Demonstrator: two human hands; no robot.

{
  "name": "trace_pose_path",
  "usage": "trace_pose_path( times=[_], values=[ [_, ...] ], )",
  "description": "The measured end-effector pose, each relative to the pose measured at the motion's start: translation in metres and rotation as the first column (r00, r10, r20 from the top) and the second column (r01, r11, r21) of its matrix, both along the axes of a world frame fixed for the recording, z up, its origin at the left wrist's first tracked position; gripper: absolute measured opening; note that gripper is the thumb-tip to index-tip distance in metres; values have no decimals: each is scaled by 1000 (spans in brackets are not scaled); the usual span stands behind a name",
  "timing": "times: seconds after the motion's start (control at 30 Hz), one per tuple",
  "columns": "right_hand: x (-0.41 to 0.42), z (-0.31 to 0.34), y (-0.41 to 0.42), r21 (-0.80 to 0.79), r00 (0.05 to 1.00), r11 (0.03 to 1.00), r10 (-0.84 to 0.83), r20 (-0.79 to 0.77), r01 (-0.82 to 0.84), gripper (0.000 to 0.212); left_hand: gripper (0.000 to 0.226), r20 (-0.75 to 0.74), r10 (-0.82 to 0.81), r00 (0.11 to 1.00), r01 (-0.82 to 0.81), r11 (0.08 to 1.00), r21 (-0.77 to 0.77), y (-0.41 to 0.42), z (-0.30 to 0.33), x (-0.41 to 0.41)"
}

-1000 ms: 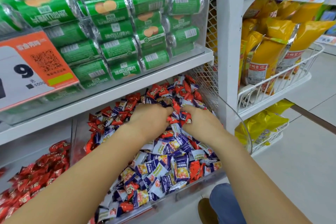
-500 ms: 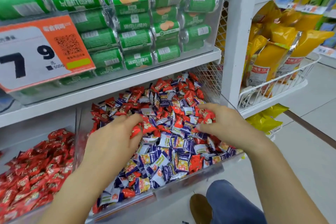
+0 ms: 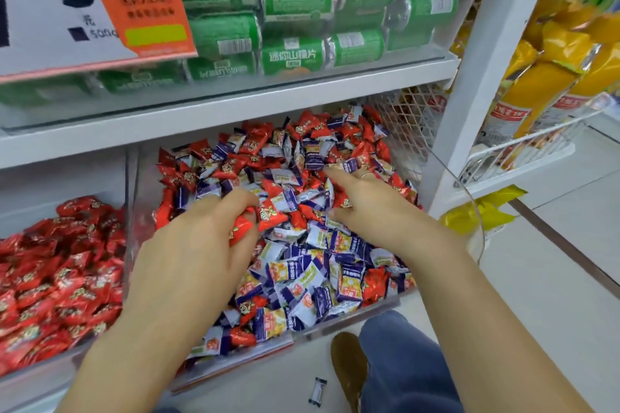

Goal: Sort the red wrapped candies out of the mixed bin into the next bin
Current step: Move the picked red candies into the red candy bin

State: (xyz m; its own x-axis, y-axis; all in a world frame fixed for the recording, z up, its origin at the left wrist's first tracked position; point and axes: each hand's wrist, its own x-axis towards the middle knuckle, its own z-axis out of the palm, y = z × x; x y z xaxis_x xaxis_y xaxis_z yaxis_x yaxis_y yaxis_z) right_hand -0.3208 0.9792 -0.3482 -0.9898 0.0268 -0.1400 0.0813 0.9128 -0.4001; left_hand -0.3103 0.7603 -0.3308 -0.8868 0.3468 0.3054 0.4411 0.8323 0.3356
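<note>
So the red wrapped candies (image 3: 268, 213) are shiny little foil pillows with a gold rose-looking print, crimped at both ends, and they're all jumbled in with purple-and-white ones in the mixed bin (image 3: 342, 325), a clear plastic tray on the bottom shelf. Most of the red sits toward the back and left of the pile; the front is mostly purple.

Left hand (image 3: 198, 245) is over the left-middle of the pile with its fingers (image 3: 235, 203) curled tight around a small bunch of red ones, a couple poking out by the thumb. Right hand (image 3: 372, 208) lies flat-ish on the pile, index finger stretched toward the back, thumb tucked against the candies. Can't really tell if it's got anything pinched underneath.

The next bin (image 3: 125, 211) is right alongside on the left, only a clear wall between them, already piled with all-red candies. Overhead the white shelf (image 3: 235, 100) with green cans (image 3: 295, 0) hangs low over the back half. On the right, a curved clear side panel (image 3: 469, 204) and the white upright post (image 3: 469, 77). One stray purple candy (image 3: 317, 391) lies on the floor by a brown shoe (image 3: 347, 369).
</note>
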Motion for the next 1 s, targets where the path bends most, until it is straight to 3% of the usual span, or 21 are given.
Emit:
trace_pose_path(
  times=[0.13,0.33,0.43,0.53,0.67,0.87,1.0],
  values=[
    [-4,-8,-4,47,987,996,-63,-145,70,36,22,2,0,1000,0,1000,-26,-3,-3,7],
    [15,26,25,-221,854,939,-333,-401,263,26,17,-12,-25,1000,25,1000,-14,-13,-5,13],
    [34,31,37,-116,874,936,-353,-335,333,24,18,-35,-30,999,30,999,-20,-12,-5,14],
    [38,14,29,47,945,953,-291,-153,301,38,15,-32,-23,999,22,999,-29,-11,-6,13],
    [25,4,22,55,962,961,-271,-23,272,46,15,-24,-25,999,24,999,-31,-11,-8,13],
    [20,3,28,31,944,952,-296,-145,304,33,21,-41,-34,999,34,999,-2,-11,-10,12],
    [30,25,17,-104,917,967,-253,-308,232,19,23,-94,-23,995,32,995,92,-13,1,14]
  ],
)
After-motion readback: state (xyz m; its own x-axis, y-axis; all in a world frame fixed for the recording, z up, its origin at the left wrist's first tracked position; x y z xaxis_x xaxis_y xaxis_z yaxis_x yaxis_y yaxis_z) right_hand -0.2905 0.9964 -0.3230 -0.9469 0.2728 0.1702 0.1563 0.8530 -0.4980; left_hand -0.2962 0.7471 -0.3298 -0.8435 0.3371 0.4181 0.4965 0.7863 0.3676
